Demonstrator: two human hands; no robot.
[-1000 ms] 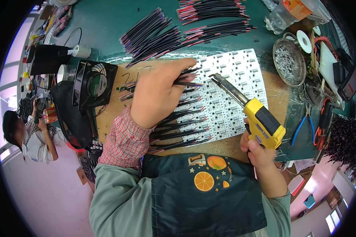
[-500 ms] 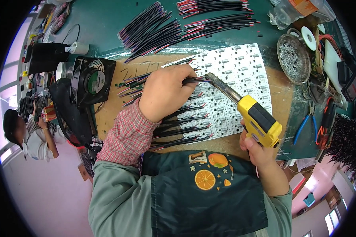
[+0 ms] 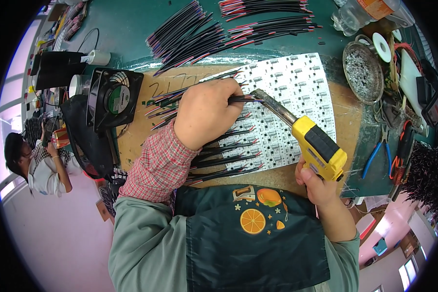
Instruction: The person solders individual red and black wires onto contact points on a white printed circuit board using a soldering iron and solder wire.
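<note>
My left hand (image 3: 207,113) is closed around a black sleeved wire (image 3: 241,99), pinched near its right end over a white circuit board panel (image 3: 301,87). In my right hand (image 3: 316,185) is a yellow and black soldering gun (image 3: 319,148), gripped by its handle. Its metal tip meets the wire's end at the board, as far as I can see. Several black sleeved wires (image 3: 224,163) lie in rows along the panel's left side, their thin red and dark ends reaching onto it. Part of the wires is hidden under my left hand.
Wire bundles (image 3: 185,36) lie at the back. A small fan (image 3: 114,100) stands left. On the right are a round dish of grey scraps (image 3: 362,73), blue-handled pliers (image 3: 376,153) and a plastic bottle (image 3: 357,17). Another person (image 3: 44,163) sits at far left.
Hardly anything differs. My left hand and the wire have shifted very slightly to the right, while the soldering gun stays at nearly the same spot.
</note>
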